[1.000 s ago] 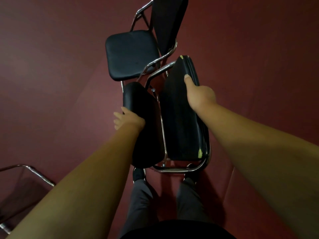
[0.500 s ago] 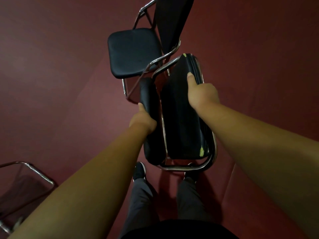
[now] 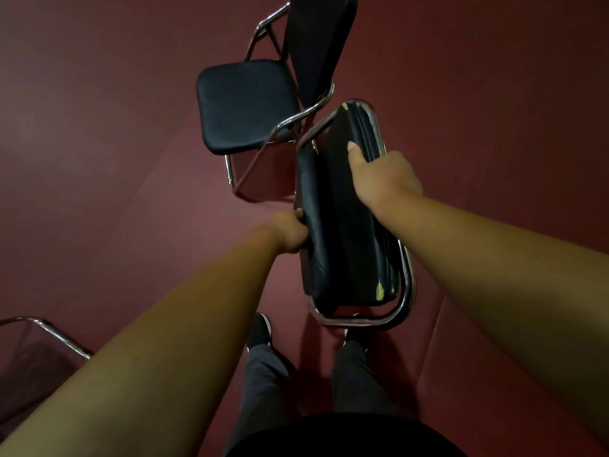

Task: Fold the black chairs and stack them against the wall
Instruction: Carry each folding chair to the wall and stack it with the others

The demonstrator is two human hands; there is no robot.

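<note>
A black chair (image 3: 346, 232) with a chrome frame stands folded flat in front of me, its seat pressed up against its backrest. My left hand (image 3: 290, 232) grips the left edge of the seat. My right hand (image 3: 384, 179) holds the top of the backrest, thumb on the front padding. Worn yellow spots show at the backrest's corners. Just beyond it, a second black chair (image 3: 245, 103) stands unfolded, seat flat and facing left.
The floor (image 3: 99, 143) is dark red all around. A chrome frame of a third chair (image 3: 49, 334) pokes in at the lower left. My legs and shoes (image 3: 260, 331) stand right below the folded chair.
The near chair's seat has swung up from half-open to flat against the backrest. My left hand moved right with the seat; my right hand kept its hold on the backrest.
</note>
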